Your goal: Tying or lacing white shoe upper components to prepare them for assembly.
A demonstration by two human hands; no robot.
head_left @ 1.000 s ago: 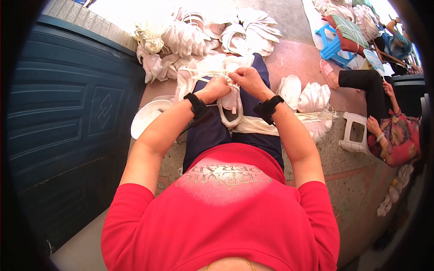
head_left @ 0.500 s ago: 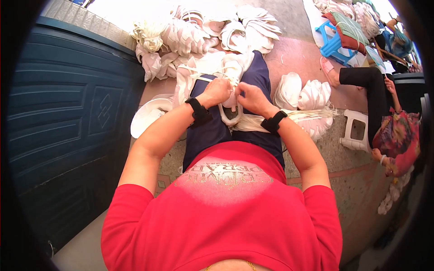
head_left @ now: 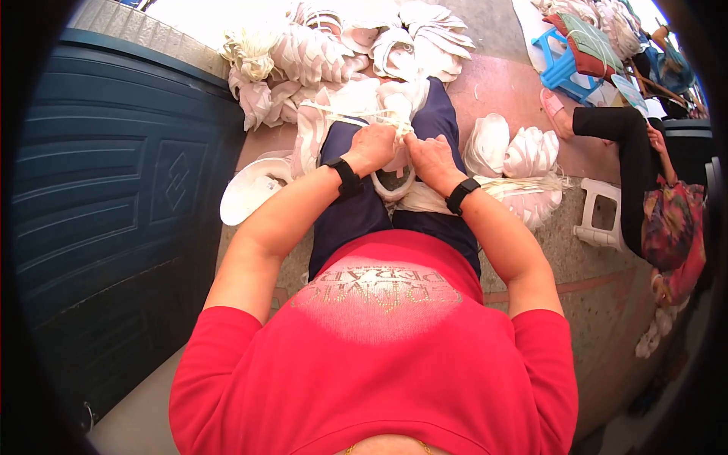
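Note:
A white shoe upper (head_left: 402, 95) lies across my lap between my thighs, its round opening (head_left: 393, 184) towards me. Both hands meet over its middle. My left hand (head_left: 371, 148) is closed in a pinch on a cream shoelace (head_left: 345, 116), whose loose ends trail out to the left. Close beside it, my right hand (head_left: 432, 159) has thumb and forefinger pressed together at the same laces; the exact grip is partly hidden. A bundle of cream laces (head_left: 423, 199) lies over my right thigh, under the right wrist.
Piles of white shoe uppers (head_left: 311, 57) lie ahead; more stacked uppers (head_left: 523, 155) sit at my right. A white bowl-like container (head_left: 254, 189) is by my left leg. A dark blue panelled door (head_left: 129, 182) stands left. A seated person (head_left: 671, 227), a white stool (head_left: 599, 216) and a blue stool (head_left: 560, 72) are right.
My right hand has come down and closed in beside the left at the laces, its fingers now pressed against them. The left hand has shifted slightly right.

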